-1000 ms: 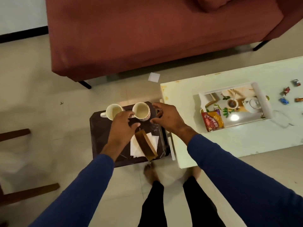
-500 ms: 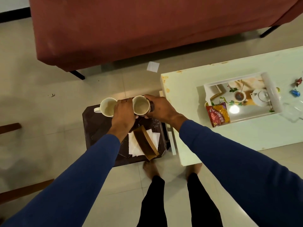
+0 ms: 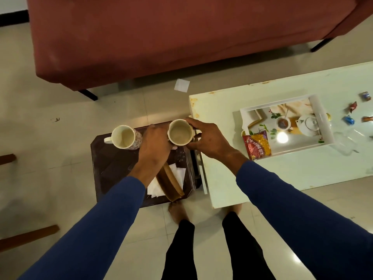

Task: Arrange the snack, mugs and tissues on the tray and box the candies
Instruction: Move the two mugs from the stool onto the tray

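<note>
View from above, looking down at two arms in blue sleeves. At the centre of the frame, both hands meet around a cream mug (image 3: 180, 132). The left hand (image 3: 154, 143) has its fingers curled against the mug's left side; the right hand (image 3: 207, 138) has its fingers and thumb wrapped around the mug's right side, where the handle is hidden. A second mug (image 3: 125, 137) stands just left of the left hand, upright, handle pointing left, on a dark brown side surface (image 3: 107, 158). Below the hands on that surface lie white tissues (image 3: 177, 174) with a brown wooden holder (image 3: 170, 183) tilted across them. To the right is a pale green surface (image 3: 222, 178) carrying a white tray (image 3: 245, 114) printed with a teapot picture. A red and yellow snack packet (image 3: 257, 145) lies partly over the tray's lower left edge. Wrapped candies (image 3: 349, 120) are scattered at the right edge of the frame, apart from the tray. A red sofa (image 3: 161, 37) fills the top.
</note>
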